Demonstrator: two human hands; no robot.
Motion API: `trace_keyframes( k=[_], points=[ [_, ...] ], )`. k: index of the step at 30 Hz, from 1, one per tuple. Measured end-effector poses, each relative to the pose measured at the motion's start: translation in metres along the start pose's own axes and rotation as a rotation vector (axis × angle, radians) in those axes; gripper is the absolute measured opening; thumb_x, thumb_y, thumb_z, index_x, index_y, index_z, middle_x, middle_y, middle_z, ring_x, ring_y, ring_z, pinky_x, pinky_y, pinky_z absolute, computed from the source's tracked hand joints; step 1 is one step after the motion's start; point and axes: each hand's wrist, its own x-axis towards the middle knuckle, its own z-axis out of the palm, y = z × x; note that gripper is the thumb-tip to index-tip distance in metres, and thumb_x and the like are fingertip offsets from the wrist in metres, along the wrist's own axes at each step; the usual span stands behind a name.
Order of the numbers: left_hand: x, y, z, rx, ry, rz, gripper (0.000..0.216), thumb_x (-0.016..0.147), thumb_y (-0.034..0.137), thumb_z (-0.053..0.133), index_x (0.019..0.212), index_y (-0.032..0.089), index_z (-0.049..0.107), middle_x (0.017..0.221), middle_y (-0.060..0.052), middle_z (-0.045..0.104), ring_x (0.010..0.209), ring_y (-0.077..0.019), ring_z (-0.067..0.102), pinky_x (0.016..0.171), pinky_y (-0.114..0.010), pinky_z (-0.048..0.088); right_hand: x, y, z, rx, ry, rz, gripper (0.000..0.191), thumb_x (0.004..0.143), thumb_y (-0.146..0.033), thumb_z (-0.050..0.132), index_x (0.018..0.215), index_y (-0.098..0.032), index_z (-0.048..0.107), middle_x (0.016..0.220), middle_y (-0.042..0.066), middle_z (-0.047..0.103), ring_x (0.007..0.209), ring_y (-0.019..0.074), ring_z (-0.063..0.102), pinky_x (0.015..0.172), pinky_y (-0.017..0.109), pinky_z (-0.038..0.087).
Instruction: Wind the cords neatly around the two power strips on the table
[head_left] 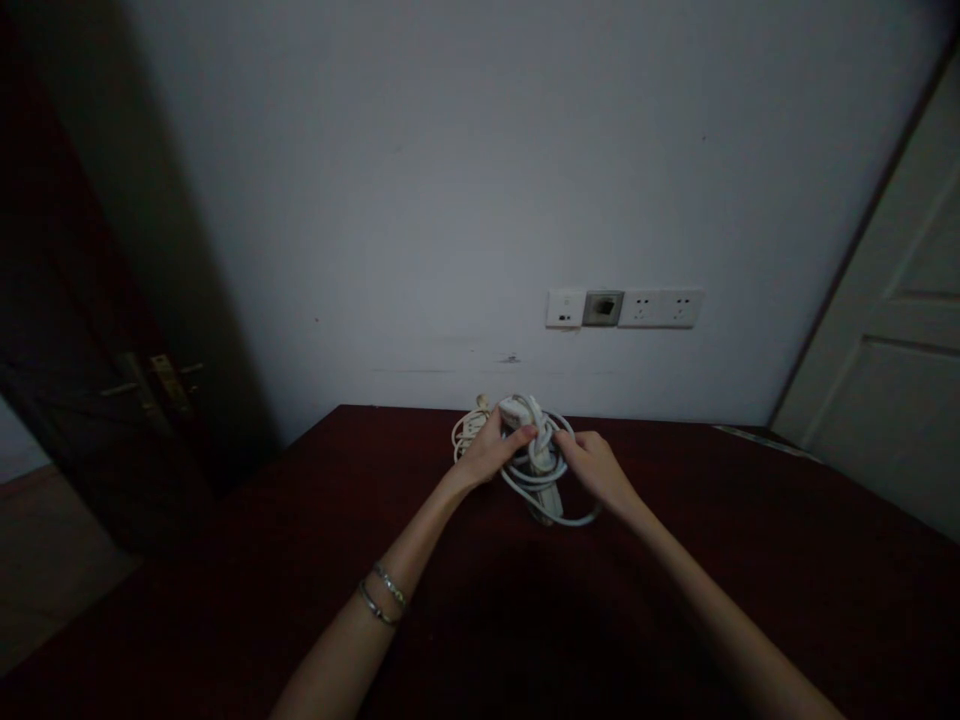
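Cord bundle (534,455): white, looped, over the dark red table (750,560).
Left hand (491,450): our fingers closed on its upper loops.
Right hand (596,468): we pinch a strand.
Risk: we judge loose coils may slip and tangle.
Wall sockets (624,308): well behind.

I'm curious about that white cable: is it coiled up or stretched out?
Coiled. The white cable sits in bunched loops on the dark red table, held between the left hand and right hand.
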Motion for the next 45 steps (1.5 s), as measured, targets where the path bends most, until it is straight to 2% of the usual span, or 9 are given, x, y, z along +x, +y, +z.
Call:
trace_keyframes(
  k=[6,9,14,22,27,31,37,41,45],
  points=[
    [-0.002,-0.004,0.015,0.027,0.249,0.014,0.061,0.063,0.031,0.073,0.116,0.014,0.048,0.113,-0.012,0.056,0.106,-0.0246,0.051,0.095,-0.032,0.033,0.003,0.004,0.005,-0.003,-0.013,0.060,0.049,0.075,-0.054,0.037,0.049,-0.014,0.049,0.048,0.001,0.040,0.049,0.0106,0.038,0.045,0.022,0.026],
    [-0.008,-0.007,0.019,0.019,0.316,0.102,0.073,0.054,0.024,0.079,0.120,0.018,0.048,0.123,-0.013,0.052,0.119,-0.0293,0.041,0.100,-0.034,0.027,0.003,0.005,0.005,-0.003,-0.006,0.060,0.049,0.075,-0.054,0.037,0.048,-0.014,0.047,0.049,0.002,0.041,0.049,0.0106,0.038,0.045,0.022,0.026],
    [-0.010,-0.004,0.012,0.159,0.237,0.047,0.089,0.040,0.014,0.081,0.123,0.021,0.050,0.106,-0.010,0.060,0.113,-0.0344,0.045,0.099,-0.038,0.027,0.002,0.004,0.001,0.004,-0.056,-0.021,0.047,0.077,-0.050,0.038,0.053,-0.012,0.053,0.050,0.001,0.043,0.050,0.0113,0.040,0.046,0.022,0.027],
    [0.003,-0.006,-0.007,0.139,0.104,0.065,0.070,0.044,0.010,0.075,0.112,0.016,0.058,0.097,-0.006,0.061,0.095,-0.0245,0.053,0.094,-0.033,0.034,-0.004,-0.003,-0.018,-0.121,-0.167,-0.209,0.046,0.080,-0.049,0.041,0.057,-0.012,0.055,0.052,-0.002,0.041,0.052,0.0103,0.037,0.049,0.023,0.026],
    [0.005,-0.003,-0.012,0.068,-0.064,-0.039,0.048,0.049,0.014,0.074,0.096,0.014,0.061,0.076,-0.001,0.060,0.072,-0.0170,0.053,0.074,-0.028,0.042,-0.008,-0.005,-0.021,-0.051,-0.269,-0.251,0.039,0.081,-0.043,0.039,0.058,-0.014,0.050,0.056,-0.002,0.041,0.055,0.0106,0.036,0.052,0.023,0.028],
    [0.008,-0.013,-0.020,-0.101,-0.118,-0.108,0.049,0.048,0.013,0.073,0.096,0.013,0.061,0.079,-0.002,0.062,0.072,-0.0159,0.055,0.071,-0.026,0.042,-0.010,-0.006,-0.016,0.005,-0.318,-0.243,0.033,0.080,-0.038,0.038,0.055,-0.016,0.043,0.054,-0.003,0.035,0.053,0.0098,0.031,0.050,0.024,0.024],
    [0.008,-0.029,-0.022,-0.266,-0.095,-0.157,0.056,0.049,0.013,0.071,0.103,0.013,0.061,0.086,-0.005,0.065,0.077,-0.0190,0.058,0.070,-0.026,0.044,-0.012,-0.007,-0.010,0.090,-0.337,-0.181,0.031,0.078,-0.038,0.040,0.056,-0.016,0.042,0.053,-0.004,0.034,0.051,0.0091,0.030,0.048,0.023,0.023],
    [0.008,-0.027,-0.015,-0.260,0.028,-0.082,0.062,0.050,0.013,0.075,0.109,0.015,0.058,0.092,-0.005,0.065,0.085,-0.0205,0.059,0.077,-0.029,0.044,-0.009,-0.004,-0.008,0.108,-0.230,-0.210,0.031,0.077,-0.037,0.043,0.061,-0.013,0.055,0.058,0.000,0.048,0.057,0.0127,0.041,0.055,0.024,0.032],
    [0.007,-0.023,-0.005,-0.168,0.074,0.021,0.046,0.051,0.016,0.077,0.095,0.015,0.064,0.091,-0.007,0.066,0.088,-0.0223,0.058,0.081,-0.031,0.044,-0.008,-0.004,-0.011,0.045,-0.099,-0.266,0.032,0.076,-0.036,0.045,0.070,-0.010,0.064,0.067,0.004,0.059,0.067,0.0187,0.051,0.062,0.026,0.038]
  ],
)
